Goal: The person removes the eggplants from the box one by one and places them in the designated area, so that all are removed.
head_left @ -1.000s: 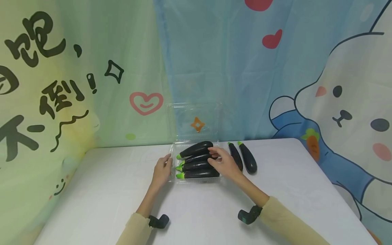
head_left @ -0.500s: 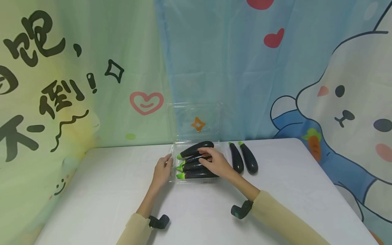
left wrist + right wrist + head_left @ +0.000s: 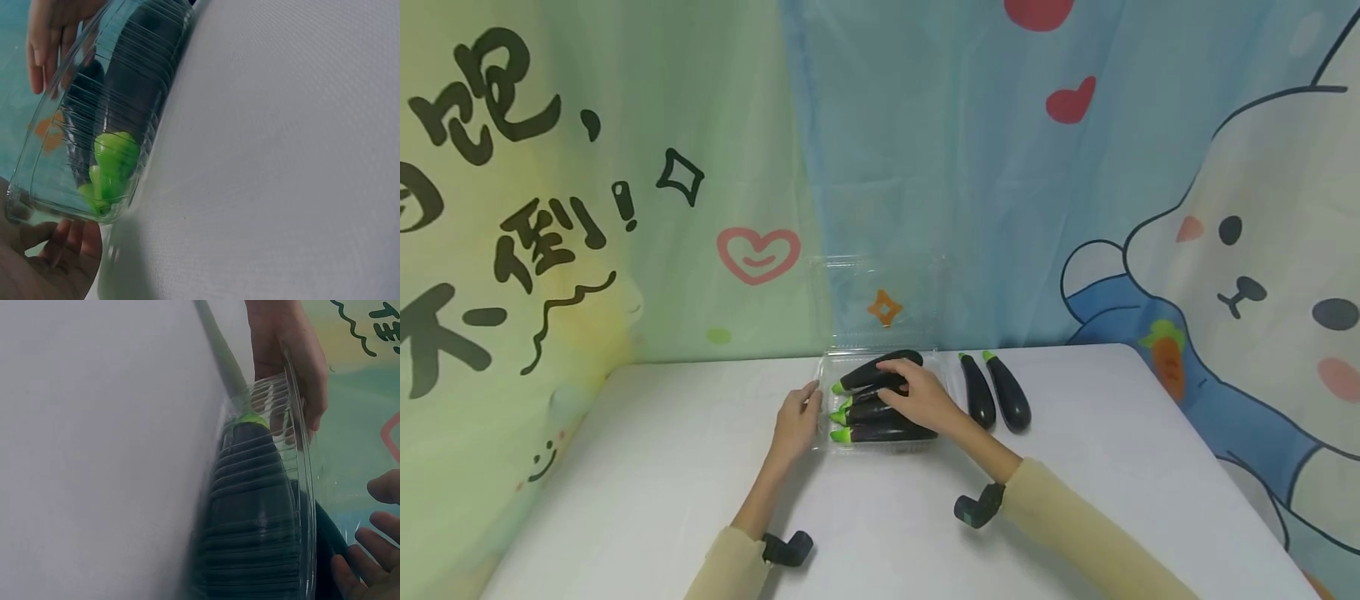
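A clear plastic clamshell box (image 3: 824, 367) stands open on the white table, its lid (image 3: 880, 292) upright behind it. Several dark eggplants with green stems (image 3: 880, 433) lie stacked inside. My left hand (image 3: 811, 398) holds the box's left end; in the left wrist view the box's corner (image 3: 37, 209) sits between the thumb and fingers of my left hand (image 3: 56, 250). My right hand (image 3: 898, 379) lies over the stack, relaxed fingers touching the top eggplant (image 3: 861, 375). In the right wrist view the fingers (image 3: 375, 550) are spread beside the ribbed box wall (image 3: 262, 519).
Two more eggplants (image 3: 977, 392) (image 3: 1009, 393) lie side by side on the table just right of the box. A printed cloth backdrop (image 3: 625, 208) hangs close behind the table. The table's right edge (image 3: 1210, 467) runs diagonally.
My right hand has slid left across the eggplants in the box, from its right end toward the middle. My left hand has stayed on the box's left end.
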Action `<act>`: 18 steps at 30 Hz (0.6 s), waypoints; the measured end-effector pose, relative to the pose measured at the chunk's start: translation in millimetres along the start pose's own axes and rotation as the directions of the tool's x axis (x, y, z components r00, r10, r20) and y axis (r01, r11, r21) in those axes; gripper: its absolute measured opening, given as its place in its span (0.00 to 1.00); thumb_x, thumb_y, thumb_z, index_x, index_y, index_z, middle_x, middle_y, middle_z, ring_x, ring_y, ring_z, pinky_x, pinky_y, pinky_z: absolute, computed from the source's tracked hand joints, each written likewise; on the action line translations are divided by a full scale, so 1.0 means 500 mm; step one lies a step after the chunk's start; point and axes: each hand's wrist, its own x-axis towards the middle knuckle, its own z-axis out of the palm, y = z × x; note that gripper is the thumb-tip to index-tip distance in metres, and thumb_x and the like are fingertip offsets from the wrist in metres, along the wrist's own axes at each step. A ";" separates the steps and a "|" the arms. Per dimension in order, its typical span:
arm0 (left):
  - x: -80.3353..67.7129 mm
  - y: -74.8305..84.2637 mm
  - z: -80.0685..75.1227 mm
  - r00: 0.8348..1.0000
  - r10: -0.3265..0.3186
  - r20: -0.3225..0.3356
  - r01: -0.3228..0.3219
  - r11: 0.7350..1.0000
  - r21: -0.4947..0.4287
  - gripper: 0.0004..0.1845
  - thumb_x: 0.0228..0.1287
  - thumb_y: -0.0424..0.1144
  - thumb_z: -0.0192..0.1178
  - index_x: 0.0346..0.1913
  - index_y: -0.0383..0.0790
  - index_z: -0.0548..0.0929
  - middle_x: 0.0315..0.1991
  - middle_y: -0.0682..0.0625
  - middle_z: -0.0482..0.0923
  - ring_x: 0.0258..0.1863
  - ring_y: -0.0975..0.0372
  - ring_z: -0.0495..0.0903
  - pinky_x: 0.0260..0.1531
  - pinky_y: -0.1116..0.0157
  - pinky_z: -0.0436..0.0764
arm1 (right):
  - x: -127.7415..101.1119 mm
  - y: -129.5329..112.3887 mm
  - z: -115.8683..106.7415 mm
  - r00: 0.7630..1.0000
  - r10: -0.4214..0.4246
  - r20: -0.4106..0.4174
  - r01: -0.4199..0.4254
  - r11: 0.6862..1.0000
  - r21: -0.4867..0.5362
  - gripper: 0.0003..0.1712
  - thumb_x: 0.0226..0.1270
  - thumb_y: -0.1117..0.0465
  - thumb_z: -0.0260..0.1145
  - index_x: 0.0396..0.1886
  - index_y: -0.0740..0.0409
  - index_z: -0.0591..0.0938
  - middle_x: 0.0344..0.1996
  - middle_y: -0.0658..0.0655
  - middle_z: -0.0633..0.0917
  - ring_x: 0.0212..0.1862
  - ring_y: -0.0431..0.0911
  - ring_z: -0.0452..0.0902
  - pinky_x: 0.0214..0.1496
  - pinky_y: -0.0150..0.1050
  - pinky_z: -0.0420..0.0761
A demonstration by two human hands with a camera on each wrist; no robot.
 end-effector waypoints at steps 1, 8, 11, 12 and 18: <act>-0.002 -0.001 0.000 1.000 -0.004 0.000 0.004 1.000 0.003 0.26 0.76 0.47 0.43 0.67 0.34 0.70 0.48 0.40 0.76 0.48 0.51 0.80 0.46 0.57 0.83 | 0.001 0.000 0.002 1.000 -0.001 0.003 0.001 1.000 -0.004 0.27 0.68 0.60 0.63 0.65 0.61 0.73 0.63 0.62 0.76 0.62 0.59 0.74 0.58 0.50 0.81; -0.009 -0.008 -0.001 1.000 -0.010 -0.009 0.011 1.000 0.020 0.26 0.76 0.47 0.42 0.67 0.35 0.70 0.49 0.41 0.77 0.50 0.51 0.80 0.47 0.56 0.83 | 0.014 0.003 0.012 1.000 -0.022 0.021 0.024 0.995 -0.097 0.26 0.67 0.61 0.64 0.64 0.61 0.75 0.67 0.62 0.73 0.67 0.59 0.70 0.62 0.54 0.77; -0.009 -0.008 -0.002 1.000 -0.009 -0.011 0.009 1.000 0.011 0.25 0.76 0.46 0.42 0.67 0.34 0.70 0.48 0.41 0.77 0.49 0.52 0.80 0.46 0.57 0.83 | 0.023 0.004 0.009 0.999 -0.030 0.024 0.033 0.991 -0.130 0.27 0.66 0.60 0.64 0.64 0.61 0.75 0.68 0.63 0.71 0.69 0.60 0.66 0.66 0.59 0.72; -0.009 -0.008 -0.001 1.000 -0.013 -0.012 0.013 1.000 0.006 0.25 0.76 0.46 0.43 0.67 0.35 0.70 0.48 0.41 0.77 0.49 0.52 0.80 0.46 0.58 0.83 | 0.027 0.005 0.008 0.999 -0.028 0.025 0.031 0.990 -0.139 0.27 0.66 0.59 0.64 0.64 0.61 0.75 0.68 0.64 0.71 0.70 0.61 0.64 0.68 0.60 0.69; -0.002 -0.003 0.004 1.000 -0.003 -0.003 0.003 0.999 -0.039 0.25 0.76 0.45 0.44 0.67 0.34 0.70 0.49 0.40 0.76 0.50 0.51 0.80 0.44 0.59 0.84 | 0.043 0.018 -0.004 1.000 0.008 0.030 -0.002 0.979 -0.202 0.28 0.66 0.59 0.65 0.65 0.59 0.74 0.69 0.62 0.70 0.73 0.60 0.60 0.71 0.62 0.64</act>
